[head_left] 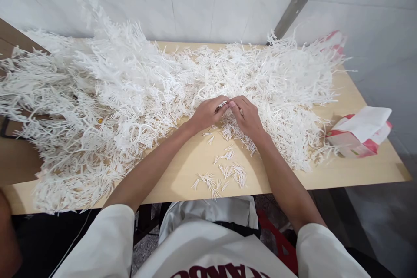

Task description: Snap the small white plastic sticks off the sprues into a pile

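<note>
My left hand [210,111] and my right hand [246,115] meet at the fingertips over the near edge of a wide heap of white branching plastic sprigs [215,67]. Both hands are closed in a pinch, thumbs and forefingers together. What they pinch is hidden by the fingers; white strands show just behind and between them. Small loose sprig pieces [233,171] lie on the bare wood just below my hands, towards the table's front edge.
The sprigs pile highest at the left, beside a cardboard box [19,160]. At the right of the wooden table [355,169] stands a red and white tissue pack [360,132]. A tiled wall [195,4] with a metal post [301,0] rises behind. Part of another person shows at the lower left edge.
</note>
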